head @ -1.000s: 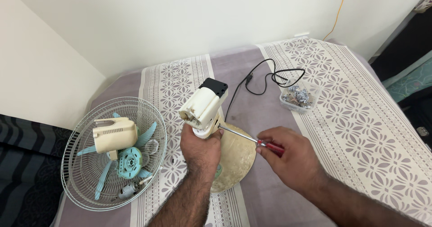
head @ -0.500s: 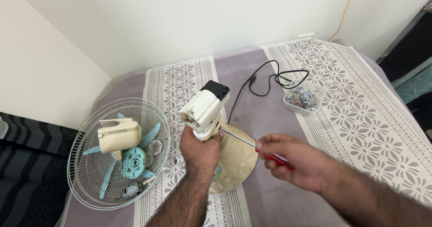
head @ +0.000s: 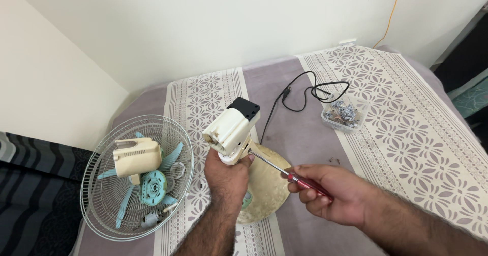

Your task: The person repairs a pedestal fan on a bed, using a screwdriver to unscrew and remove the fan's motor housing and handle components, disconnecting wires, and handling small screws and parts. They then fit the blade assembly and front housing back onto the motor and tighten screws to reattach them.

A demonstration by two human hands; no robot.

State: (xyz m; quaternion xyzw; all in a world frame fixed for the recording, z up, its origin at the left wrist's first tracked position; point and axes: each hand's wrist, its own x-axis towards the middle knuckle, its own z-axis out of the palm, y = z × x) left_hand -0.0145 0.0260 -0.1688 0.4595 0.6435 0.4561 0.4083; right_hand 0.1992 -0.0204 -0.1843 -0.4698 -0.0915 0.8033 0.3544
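My left hand (head: 227, 180) grips the neck of a cream fan stand, just under its motor housing (head: 231, 126), which has a black cap at the top. The stand's round cream base (head: 267, 187) rests on the bed behind my wrist. In my right hand (head: 335, 195) is a red-handled screwdriver (head: 304, 182). Its metal shaft points up-left, and the tip touches the neck right beside my left thumb. A black power cord (head: 305, 96) runs from the fan across the bed.
A wire fan grille (head: 137, 177) lies at the left with a cream motor cover (head: 136, 157), light blue blades and small parts inside. A clear plastic tub of screws (head: 344, 115) sits beyond the cord. The patterned grey and white bedcover (head: 406, 134) meets walls at the back and left.
My right hand has shifted a little toward the right with the screwdriver, whose tip stays at the fan's neck. My left hand keeps its grip.
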